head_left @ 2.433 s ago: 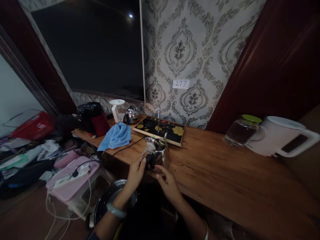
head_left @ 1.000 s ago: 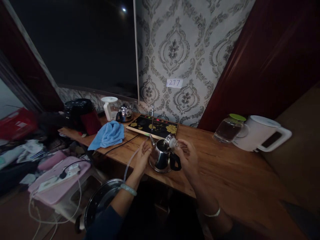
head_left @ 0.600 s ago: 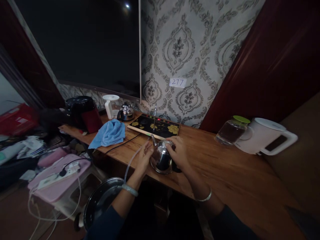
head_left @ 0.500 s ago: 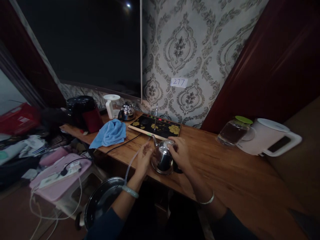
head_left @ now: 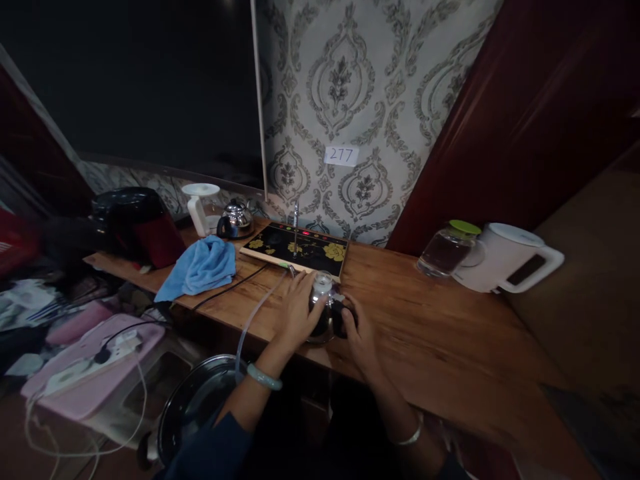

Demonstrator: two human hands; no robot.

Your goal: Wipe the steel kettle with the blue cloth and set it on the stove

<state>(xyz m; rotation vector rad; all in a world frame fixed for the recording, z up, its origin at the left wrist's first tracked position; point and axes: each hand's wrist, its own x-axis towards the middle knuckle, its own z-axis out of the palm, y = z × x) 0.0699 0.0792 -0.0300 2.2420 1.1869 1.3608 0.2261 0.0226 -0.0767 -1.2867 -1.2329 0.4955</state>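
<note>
A shiny steel kettle stands near the table's front edge, between my hands. My left hand lies against its left side, fingers along the body and thumb on the near face. My right hand is closed on the kettle's black handle. On top is a clear lid knob; the spout tip shows just past my left fingers, its base hidden. Behind the kettle sits a black electric tea stove with gold flowers and an upright metal water pipe.
At the left of the table are a blue cloth, a second steel kettle and a white-handled jug. A glass jug and white electric kettle stand right. A clear hose runs down to a pot below.
My left hand has moved from beside the spout onto the kettle's side. My right hand has shifted from the lid to the handle. The kettle has turned, and the view has swung right.
</note>
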